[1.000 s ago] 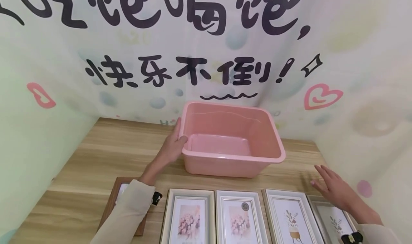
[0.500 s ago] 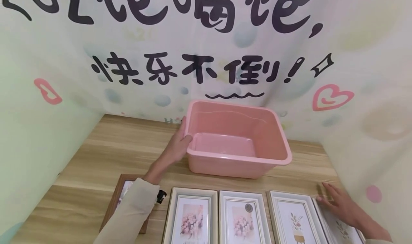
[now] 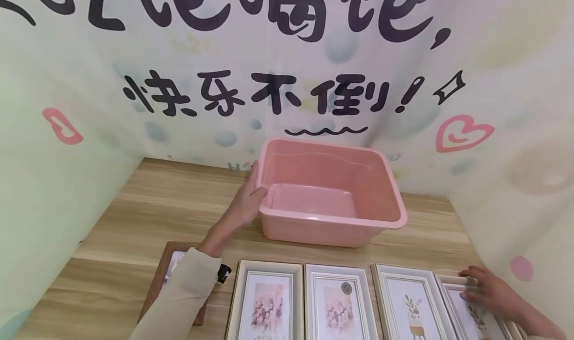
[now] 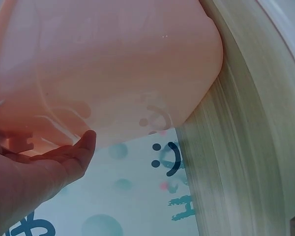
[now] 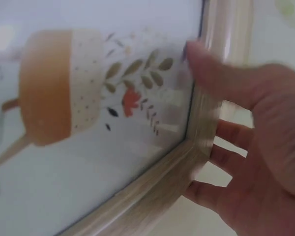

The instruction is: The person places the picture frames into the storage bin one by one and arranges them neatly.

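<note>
A pink basin (image 3: 314,231) stands tilted-looking on the wooden surface; its left rim is held by my left hand (image 3: 237,210). In the left wrist view, the fingers of that hand (image 4: 46,174) lie along the outside of the basin (image 4: 132,73). My right hand (image 3: 500,297) grips the far end of the rightmost picture frame (image 3: 471,322). The right wrist view has the thumb of this hand (image 5: 260,132) over the front of the frame (image 5: 137,204), with the other fingers behind its edge. A plant in an orange and white pot is pictured there.
Three light frames lie left of the gripped one: a potted-plant one (image 3: 410,305) and two with pink flowers (image 3: 338,305) (image 3: 266,305). A brown frame (image 3: 160,280) lies partly under the left sleeve. A printed cloth (image 3: 202,140) hangs behind the basin.
My right hand has come down from above the surface onto the rightmost frame, moved toward its right side and taken hold. The left hand keeps its hold on the basin.
</note>
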